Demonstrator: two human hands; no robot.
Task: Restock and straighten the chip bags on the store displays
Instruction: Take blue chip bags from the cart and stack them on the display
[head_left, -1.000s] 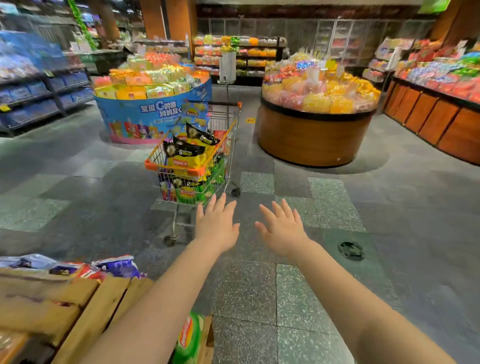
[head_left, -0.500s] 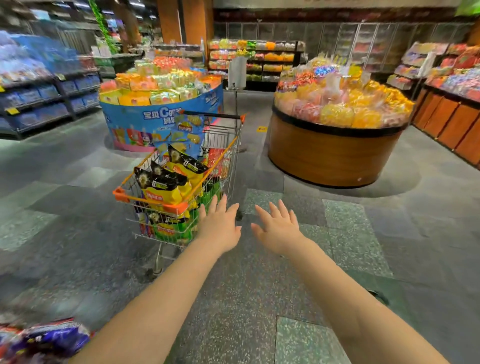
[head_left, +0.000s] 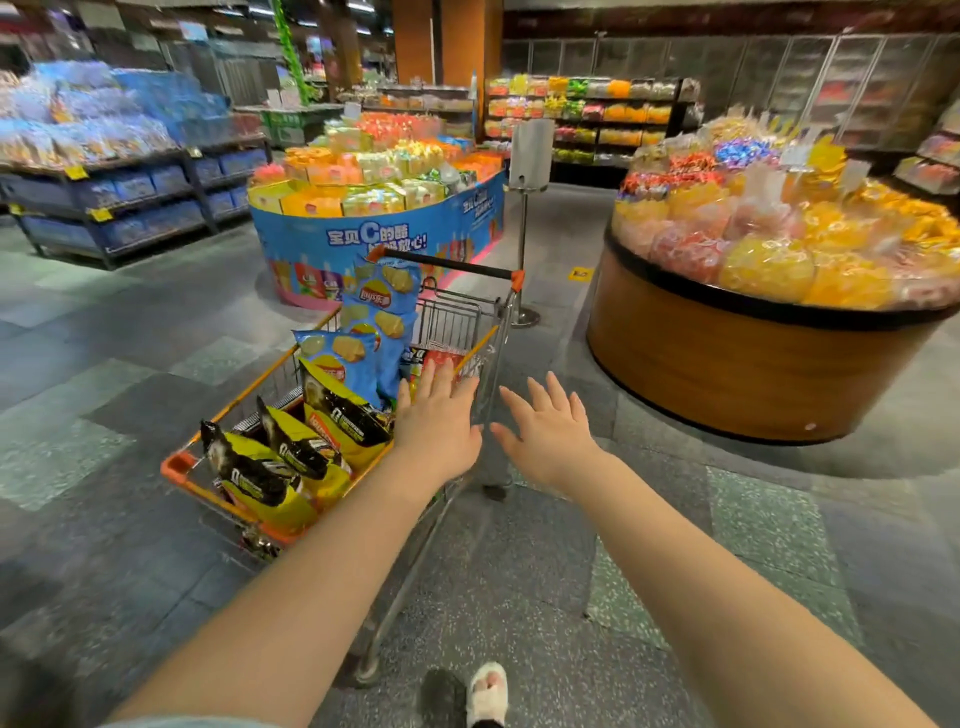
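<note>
A: A dim shop floor of grey speckled tiles fills the frame, with a round wooden display heaped with yellow and orange bagged sweets at the right and a blue printed island of boxes at upper centre. Where's the stock?

B: In the shopping cart at centre left. It runs diagonally, its orange front corner at lower left and its black push bar toward upper centre. The chip bags stand upright inside, blue ones behind, yellow-and-black ones toward the front

A: And the hands?

B: Both are stretched forward, fingers straight and spread, holding nothing. The left hand sits over the cart's near side rail, right beside the rear yellow bag. The right hand hangs over bare floor, just clear of the cart's right edge

A: So which reaches first?

B: The left, I'd judge. The bags lie ahead and to the left of both palms, so it's the nearer one; I can't tell if it touches the rail
</note>
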